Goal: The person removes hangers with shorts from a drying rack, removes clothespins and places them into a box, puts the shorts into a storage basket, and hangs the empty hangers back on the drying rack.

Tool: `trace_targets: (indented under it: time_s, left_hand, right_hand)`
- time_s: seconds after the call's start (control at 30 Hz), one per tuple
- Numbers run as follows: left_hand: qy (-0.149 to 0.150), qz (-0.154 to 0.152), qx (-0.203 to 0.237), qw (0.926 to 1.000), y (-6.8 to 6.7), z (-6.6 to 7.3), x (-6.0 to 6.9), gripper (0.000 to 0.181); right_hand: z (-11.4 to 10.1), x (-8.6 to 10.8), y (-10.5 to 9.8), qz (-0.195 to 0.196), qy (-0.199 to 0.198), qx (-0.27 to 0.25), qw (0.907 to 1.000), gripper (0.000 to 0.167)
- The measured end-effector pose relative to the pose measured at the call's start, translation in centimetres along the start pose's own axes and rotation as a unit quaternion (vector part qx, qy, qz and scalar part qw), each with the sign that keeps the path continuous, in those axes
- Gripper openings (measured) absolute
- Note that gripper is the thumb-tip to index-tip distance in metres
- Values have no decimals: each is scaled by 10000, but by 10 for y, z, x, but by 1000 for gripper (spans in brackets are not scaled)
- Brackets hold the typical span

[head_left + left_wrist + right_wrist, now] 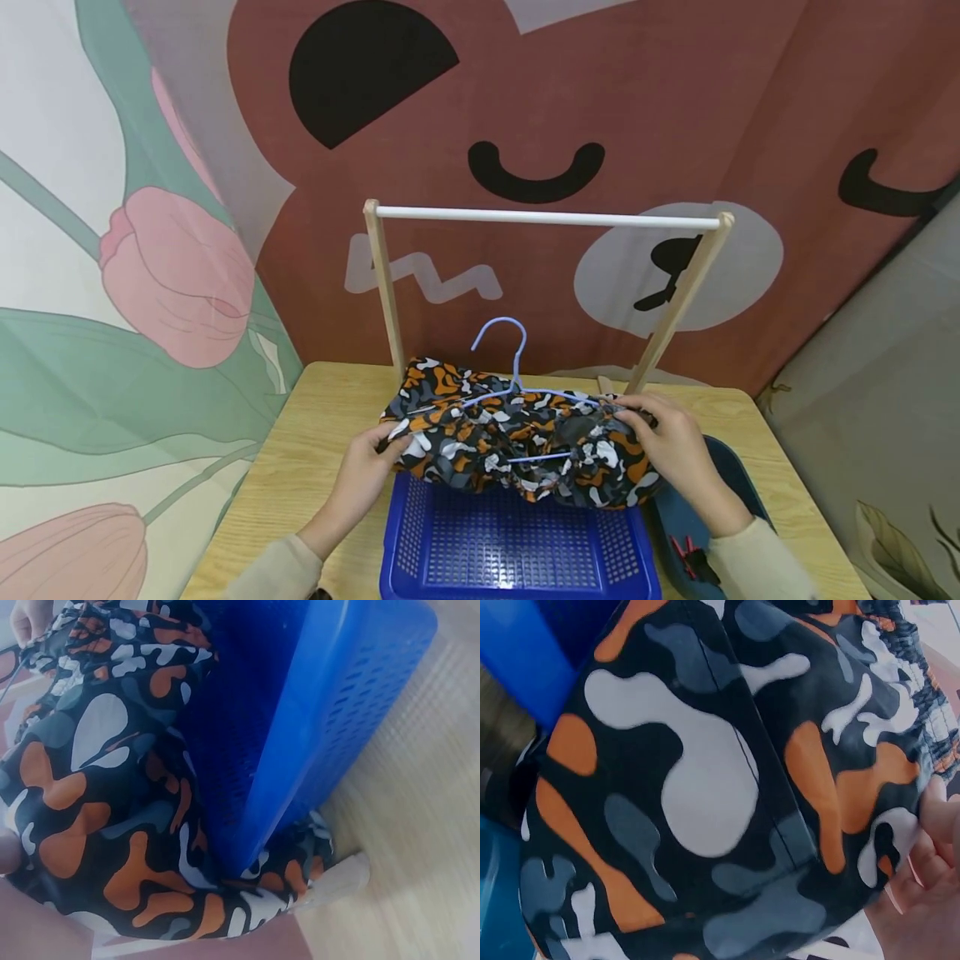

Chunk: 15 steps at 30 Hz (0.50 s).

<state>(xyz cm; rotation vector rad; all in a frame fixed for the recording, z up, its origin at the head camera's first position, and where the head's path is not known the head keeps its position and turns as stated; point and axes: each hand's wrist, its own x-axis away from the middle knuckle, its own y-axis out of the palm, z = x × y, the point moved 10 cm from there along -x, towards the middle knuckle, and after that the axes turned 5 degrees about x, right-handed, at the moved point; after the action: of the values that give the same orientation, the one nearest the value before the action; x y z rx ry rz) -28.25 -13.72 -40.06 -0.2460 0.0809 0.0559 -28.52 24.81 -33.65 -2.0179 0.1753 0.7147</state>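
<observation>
Camouflage shorts [457, 446] in black, orange, grey and white lie bunched over the back of a blue basket, their gathered elastic waistband [922, 682] showing. A lilac wire hanger [519, 354] is set in them, its hook standing up and its lower bar visible in the waist opening. My left hand [365, 468] pinches the left edge of the cloth between thumb and fingers. At the right edge, my right hand [675, 442] pinches the fabric near the hanger's end. Folds hide some fingertips of both hands.
Beneath the shorts stands the blue perforated basket [517, 583]. Behind them rises a wooden rack with a white rail [547, 217]. A dark teal tray [738, 471] holding red and black small items [693, 560] sits right on the wooden table [300, 467]. A printed curtain hangs behind.
</observation>
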Motion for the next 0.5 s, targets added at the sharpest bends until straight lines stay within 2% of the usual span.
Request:
trace_targets:
  time_s: [0.13, 0.27, 0.37, 0.5]
  left_hand:
    - [112, -17, -186, 9998, -4, 5, -2, 9]
    - [300, 77, -530, 9981, -10, 13, -3, 11]
    - [604, 178, -883, 9941, -12, 23, -3, 10]
    - [1127, 267, -1310, 9846, -10, 41, -2, 9]
  right_hand:
    - [-6, -1, -4, 211, 57, -71, 9997, 18]
    - [-17, -2, -8, 481, -53, -140, 9987, 19]
    - [-25, -4, -11, 667, -192, -197, 9974, 19]
    - [-33, -7, -16, 820, -258, -258, 9960, 18]
